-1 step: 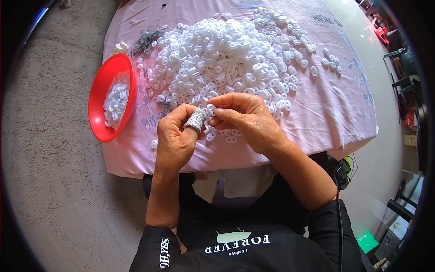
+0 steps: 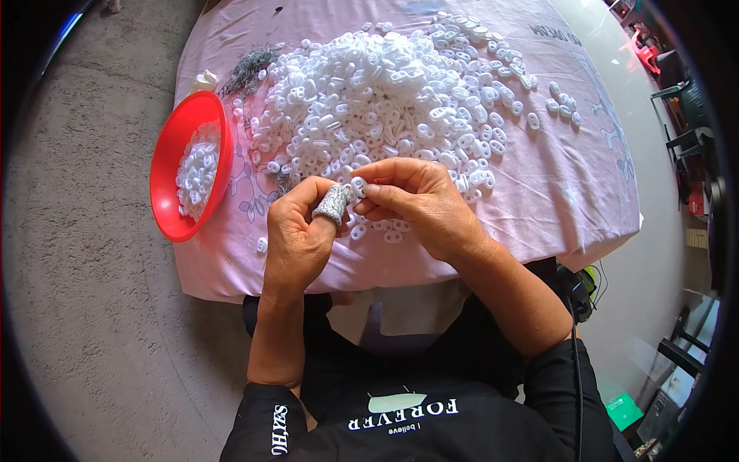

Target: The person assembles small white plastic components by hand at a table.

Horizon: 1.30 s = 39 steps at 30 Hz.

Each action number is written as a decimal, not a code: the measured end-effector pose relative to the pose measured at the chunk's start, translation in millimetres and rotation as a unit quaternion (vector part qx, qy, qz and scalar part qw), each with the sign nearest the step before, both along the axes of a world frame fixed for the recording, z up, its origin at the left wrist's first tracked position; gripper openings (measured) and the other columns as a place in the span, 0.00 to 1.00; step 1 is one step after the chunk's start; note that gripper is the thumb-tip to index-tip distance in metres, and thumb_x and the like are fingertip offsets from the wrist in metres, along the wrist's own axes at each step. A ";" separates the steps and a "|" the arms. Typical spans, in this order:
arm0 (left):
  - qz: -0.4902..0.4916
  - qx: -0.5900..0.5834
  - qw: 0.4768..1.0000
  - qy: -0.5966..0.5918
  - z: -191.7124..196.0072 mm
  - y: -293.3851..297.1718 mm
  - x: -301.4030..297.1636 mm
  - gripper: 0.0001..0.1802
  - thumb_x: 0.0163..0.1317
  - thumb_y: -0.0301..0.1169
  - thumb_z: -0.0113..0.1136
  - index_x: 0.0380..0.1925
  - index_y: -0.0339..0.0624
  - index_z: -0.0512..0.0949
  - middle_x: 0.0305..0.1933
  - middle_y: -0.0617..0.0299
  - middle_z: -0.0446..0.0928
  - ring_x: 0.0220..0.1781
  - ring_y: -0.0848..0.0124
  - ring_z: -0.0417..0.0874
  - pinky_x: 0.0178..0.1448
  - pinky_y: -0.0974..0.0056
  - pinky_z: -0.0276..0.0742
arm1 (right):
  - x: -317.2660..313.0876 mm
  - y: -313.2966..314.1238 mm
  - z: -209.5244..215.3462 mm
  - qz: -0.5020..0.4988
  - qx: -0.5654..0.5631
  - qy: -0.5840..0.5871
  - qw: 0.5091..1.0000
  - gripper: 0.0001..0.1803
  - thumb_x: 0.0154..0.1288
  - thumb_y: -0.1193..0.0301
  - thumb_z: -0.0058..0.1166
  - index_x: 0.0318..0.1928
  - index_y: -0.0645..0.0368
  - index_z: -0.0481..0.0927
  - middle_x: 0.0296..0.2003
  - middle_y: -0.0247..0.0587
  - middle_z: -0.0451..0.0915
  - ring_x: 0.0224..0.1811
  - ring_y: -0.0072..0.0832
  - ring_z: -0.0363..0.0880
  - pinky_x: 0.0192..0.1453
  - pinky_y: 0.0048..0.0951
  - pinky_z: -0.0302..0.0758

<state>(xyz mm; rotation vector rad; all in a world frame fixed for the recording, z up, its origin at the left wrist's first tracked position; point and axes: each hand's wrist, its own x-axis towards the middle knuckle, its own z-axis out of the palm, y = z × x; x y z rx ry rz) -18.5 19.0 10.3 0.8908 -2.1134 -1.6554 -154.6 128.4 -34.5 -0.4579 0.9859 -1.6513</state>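
Above the near part of the table my left hand and my right hand meet, fingertips close together. A small white oval plastic piece with two holes is pinched between my right thumb and fingers. My left hand is closed at its other side, against a white bit at the thumb tip; whether that is a second piece cannot be made out. A silvery-grey wrap covers my left thumb. Just beyond my hands spreads a large heap of such white two-holed pieces.
At the table's left edge a red bowl tilts, holding clear plastic and more white pieces. A grey wiry tangle and a crumpled white scrap lie behind it. Pink patterned cloth covers the table. Dark chairs stand far right.
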 end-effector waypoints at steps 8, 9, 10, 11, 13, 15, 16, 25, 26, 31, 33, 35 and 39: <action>0.008 -0.004 1.000 0.003 1.1 0.9 -0.7 0.05 0.61 0.18 0.51 0.32 0.34 0.77 0.25 0.68 0.76 0.27 0.82 0.76 0.31 0.75 0.72 | 1.1 -1.4 0.8 -0.011 0.004 -0.014 1.000 0.12 0.67 0.76 0.55 0.49 0.67 0.79 0.39 0.42 0.83 0.39 0.24 0.84 0.45 0.23 0.82; 0.006 -0.008 1.000 0.000 1.3 0.8 -0.5 0.05 0.61 0.18 0.51 0.32 0.34 0.77 0.25 0.68 0.76 0.27 0.83 0.76 0.31 0.75 0.72 | 1.1 -1.5 1.1 -0.010 0.004 -0.014 1.000 0.12 0.67 0.76 0.55 0.49 0.67 0.79 0.39 0.42 0.83 0.39 0.24 0.84 0.45 0.23 0.82; 0.004 -0.012 1.000 -0.004 1.4 0.8 -0.3 0.05 0.61 0.18 0.51 0.32 0.34 0.77 0.25 0.68 0.76 0.27 0.83 0.75 0.31 0.75 0.72 | 1.1 -1.4 1.1 -0.010 0.004 -0.014 1.000 0.12 0.67 0.76 0.55 0.49 0.67 0.79 0.39 0.42 0.83 0.39 0.24 0.84 0.45 0.23 0.82; 0.004 -0.012 1.000 -0.004 1.3 0.7 -0.1 0.05 0.61 0.18 0.51 0.32 0.34 0.77 0.25 0.68 0.76 0.27 0.83 0.75 0.31 0.75 0.72 | 1.2 -1.4 1.1 -0.011 0.005 -0.014 1.000 0.11 0.67 0.76 0.55 0.48 0.67 0.79 0.39 0.42 0.83 0.39 0.24 0.84 0.44 0.23 0.82; 0.004 -0.016 1.000 -0.005 0.6 0.6 0.2 0.05 0.61 0.18 0.51 0.31 0.33 0.77 0.25 0.68 0.76 0.27 0.82 0.76 0.31 0.74 0.72 | 1.4 -1.6 0.9 -0.011 0.006 -0.015 1.000 0.11 0.67 0.76 0.55 0.48 0.67 0.79 0.39 0.42 0.82 0.39 0.24 0.84 0.44 0.23 0.82; 0.005 -0.016 1.000 -0.006 0.3 0.6 0.2 0.05 0.61 0.18 0.51 0.31 0.33 0.77 0.25 0.67 0.76 0.27 0.82 0.76 0.31 0.74 0.73 | 1.8 -1.7 0.5 -0.014 0.007 -0.016 1.000 0.11 0.67 0.76 0.55 0.48 0.67 0.79 0.39 0.42 0.82 0.39 0.24 0.84 0.45 0.23 0.82; 0.005 -0.016 1.000 -0.007 0.3 0.6 0.1 0.05 0.61 0.18 0.51 0.32 0.33 0.77 0.25 0.67 0.76 0.26 0.82 0.76 0.31 0.74 0.73 | 1.8 -1.8 -0.1 -0.014 0.007 -0.016 1.000 0.11 0.67 0.76 0.55 0.48 0.67 0.79 0.39 0.42 0.82 0.39 0.24 0.84 0.45 0.23 0.82; 0.011 -0.014 1.000 -0.001 -0.2 -1.5 0.6 0.05 0.62 0.19 0.51 0.32 0.33 0.77 0.25 0.66 0.76 0.26 0.81 0.77 0.31 0.74 0.73 | 0.8 -1.4 0.0 -0.021 -0.001 -0.019 1.000 0.11 0.67 0.77 0.55 0.48 0.67 0.79 0.39 0.42 0.82 0.39 0.24 0.84 0.45 0.23 0.82; 0.011 -0.014 1.000 -0.001 -0.1 -1.6 0.8 0.05 0.62 0.19 0.51 0.32 0.33 0.77 0.25 0.66 0.76 0.26 0.81 0.77 0.31 0.74 0.73 | 0.8 -1.4 0.7 -0.022 0.001 -0.018 1.000 0.11 0.67 0.77 0.55 0.48 0.67 0.79 0.39 0.42 0.82 0.39 0.24 0.84 0.45 0.23 0.82; 0.012 -0.019 1.000 -0.001 -0.7 -2.2 0.6 0.05 0.62 0.20 0.51 0.32 0.33 0.77 0.25 0.66 0.76 0.26 0.81 0.76 0.31 0.74 0.73 | -0.1 -0.8 2.1 -0.023 0.007 -0.021 0.999 0.11 0.67 0.77 0.55 0.49 0.67 0.79 0.39 0.42 0.82 0.39 0.25 0.84 0.46 0.23 0.82; 0.011 -0.019 1.000 -0.003 -1.1 -2.5 0.5 0.05 0.62 0.20 0.51 0.32 0.33 0.77 0.25 0.66 0.76 0.26 0.81 0.76 0.31 0.74 0.73 | -0.5 -0.2 2.4 -0.025 0.010 -0.019 0.999 0.12 0.66 0.77 0.55 0.49 0.67 0.79 0.38 0.42 0.82 0.39 0.25 0.84 0.45 0.23 0.82; 0.009 -0.019 1.000 -0.005 -1.8 -3.3 0.8 0.05 0.63 0.20 0.51 0.32 0.33 0.77 0.25 0.66 0.76 0.26 0.81 0.76 0.31 0.74 0.73 | 0.2 -0.3 3.5 -0.037 0.007 0.013 0.999 0.11 0.66 0.77 0.54 0.47 0.68 0.79 0.37 0.42 0.83 0.38 0.24 0.84 0.45 0.22 0.82; 0.005 -0.004 1.000 -0.014 -2.8 -2.3 1.0 0.05 0.63 0.20 0.52 0.32 0.33 0.77 0.24 0.67 0.76 0.27 0.82 0.76 0.31 0.74 0.73 | 3.7 -2.1 2.0 -0.070 0.010 0.127 0.989 0.08 0.65 0.77 0.56 0.43 0.66 0.82 0.35 0.39 0.83 0.36 0.21 0.83 0.43 0.21 0.81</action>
